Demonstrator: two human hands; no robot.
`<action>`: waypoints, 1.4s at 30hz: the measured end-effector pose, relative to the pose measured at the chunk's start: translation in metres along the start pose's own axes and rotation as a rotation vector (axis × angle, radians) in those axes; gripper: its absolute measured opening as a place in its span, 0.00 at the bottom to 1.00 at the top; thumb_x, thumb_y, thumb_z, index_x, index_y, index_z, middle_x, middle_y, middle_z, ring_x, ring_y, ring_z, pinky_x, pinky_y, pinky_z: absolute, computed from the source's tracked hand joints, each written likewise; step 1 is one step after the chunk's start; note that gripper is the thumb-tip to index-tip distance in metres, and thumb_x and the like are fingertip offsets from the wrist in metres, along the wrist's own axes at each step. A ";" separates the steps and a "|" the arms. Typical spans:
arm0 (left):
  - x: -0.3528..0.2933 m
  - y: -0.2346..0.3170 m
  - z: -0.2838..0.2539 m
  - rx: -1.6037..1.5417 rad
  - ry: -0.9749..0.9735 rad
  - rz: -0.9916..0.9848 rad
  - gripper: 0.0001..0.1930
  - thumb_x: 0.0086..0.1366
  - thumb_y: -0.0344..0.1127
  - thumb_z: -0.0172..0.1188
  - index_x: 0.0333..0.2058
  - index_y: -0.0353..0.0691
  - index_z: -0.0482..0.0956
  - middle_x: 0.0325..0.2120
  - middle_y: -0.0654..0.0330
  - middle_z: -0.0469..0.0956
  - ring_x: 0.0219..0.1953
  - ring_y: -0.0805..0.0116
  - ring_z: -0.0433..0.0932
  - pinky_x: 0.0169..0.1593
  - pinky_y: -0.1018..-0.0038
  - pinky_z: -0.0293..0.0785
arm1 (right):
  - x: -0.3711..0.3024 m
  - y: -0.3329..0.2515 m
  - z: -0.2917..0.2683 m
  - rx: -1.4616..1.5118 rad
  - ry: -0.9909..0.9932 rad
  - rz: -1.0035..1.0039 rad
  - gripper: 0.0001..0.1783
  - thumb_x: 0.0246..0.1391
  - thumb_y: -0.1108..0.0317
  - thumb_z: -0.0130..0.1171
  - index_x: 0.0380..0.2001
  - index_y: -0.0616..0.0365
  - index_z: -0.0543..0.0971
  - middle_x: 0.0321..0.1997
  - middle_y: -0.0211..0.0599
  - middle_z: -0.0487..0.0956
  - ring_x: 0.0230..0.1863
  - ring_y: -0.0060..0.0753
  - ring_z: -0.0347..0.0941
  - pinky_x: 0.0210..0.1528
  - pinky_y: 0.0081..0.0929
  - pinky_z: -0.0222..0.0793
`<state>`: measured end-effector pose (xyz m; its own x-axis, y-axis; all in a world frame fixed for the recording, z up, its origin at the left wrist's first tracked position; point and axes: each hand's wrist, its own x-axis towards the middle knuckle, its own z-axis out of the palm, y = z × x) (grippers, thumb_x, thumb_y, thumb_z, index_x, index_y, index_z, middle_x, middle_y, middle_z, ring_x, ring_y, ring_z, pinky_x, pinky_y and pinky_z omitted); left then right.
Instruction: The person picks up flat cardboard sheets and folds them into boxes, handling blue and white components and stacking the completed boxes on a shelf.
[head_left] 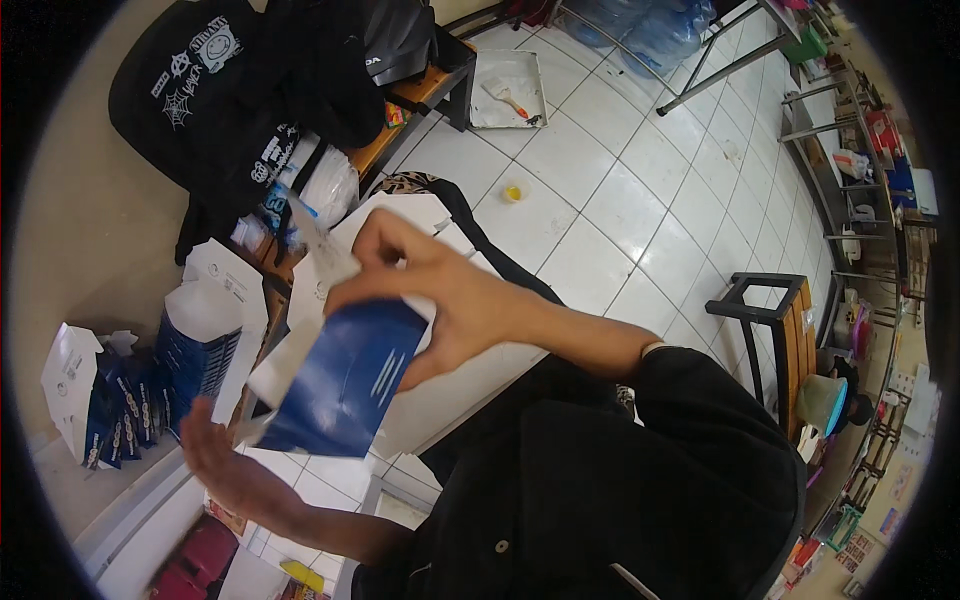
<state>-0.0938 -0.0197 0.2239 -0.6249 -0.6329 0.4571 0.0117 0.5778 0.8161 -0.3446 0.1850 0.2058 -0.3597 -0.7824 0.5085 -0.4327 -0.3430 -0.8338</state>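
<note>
The right hand (430, 290) is clamped on a glossy blue-and-white folded card box (350, 375), its fingers bent round the upper end. The box is held up in front of the person, tilted, with its printed blue side facing the camera and its pale upper flaps blurred. The left hand (210, 440) stands just beside the box's lower left corner, fingers extended and apart from the thumb — whether a fingertip touches the card, I cannot tell.

Beneath the box lie flat white card pieces (470, 385), reaching toward the person's black shirt (600, 490). Two groups of blue-and-white card cartons are at the left: a smaller cluster (120, 400) and, next to it, a taller nested stack (205, 345). Beyond them, a black fabric bag with white prints (220, 90) sits by a brown wooden bench with a dark metal frame (425, 90). On the white tiled floor (630, 180) is a shallow white rectangular tray (490, 75) — a paintbrush with a pale head (508, 97) rests in it.
</note>
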 end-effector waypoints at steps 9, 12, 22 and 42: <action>-0.017 0.001 0.014 -0.434 -0.151 -0.168 0.56 0.62 0.63 0.65 0.75 0.42 0.41 0.68 0.47 0.61 0.69 0.52 0.63 0.74 0.54 0.54 | -0.033 0.078 0.023 0.817 0.161 0.397 0.46 0.45 0.41 0.76 0.62 0.54 0.73 0.59 0.39 0.75 0.66 0.41 0.68 0.69 0.42 0.60; -0.068 -0.035 -0.005 -0.205 -0.142 -0.399 0.51 0.57 0.53 0.73 0.69 0.37 0.53 0.58 0.49 0.70 0.60 0.58 0.71 0.64 0.62 0.66 | -0.045 0.090 0.038 1.075 0.154 0.483 0.45 0.52 0.36 0.67 0.63 0.56 0.72 0.61 0.39 0.76 0.66 0.39 0.67 0.70 0.45 0.59; -0.082 -0.001 0.052 -0.467 -0.153 -0.604 0.22 0.67 0.28 0.64 0.59 0.30 0.73 0.52 0.56 0.79 0.54 0.68 0.75 0.61 0.70 0.67 | -0.046 0.082 0.060 0.329 0.254 0.624 0.38 0.61 0.42 0.61 0.67 0.52 0.70 0.63 0.46 0.72 0.68 0.42 0.64 0.69 0.47 0.56; -0.093 0.005 0.057 -1.117 -0.194 -1.069 0.23 0.62 0.25 0.66 0.56 0.32 0.74 0.49 0.56 0.80 0.51 0.62 0.80 0.56 0.63 0.75 | -0.002 -0.038 0.037 -0.338 -0.461 -0.064 0.17 0.54 0.60 0.66 0.44 0.54 0.78 0.45 0.38 0.78 0.54 0.38 0.73 0.65 0.45 0.55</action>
<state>-0.0796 0.0714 0.1651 -0.8078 -0.3603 -0.4664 0.0102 -0.7998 0.6002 -0.2972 0.1802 0.2289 0.0408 -0.9372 0.3464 -0.7089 -0.2715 -0.6509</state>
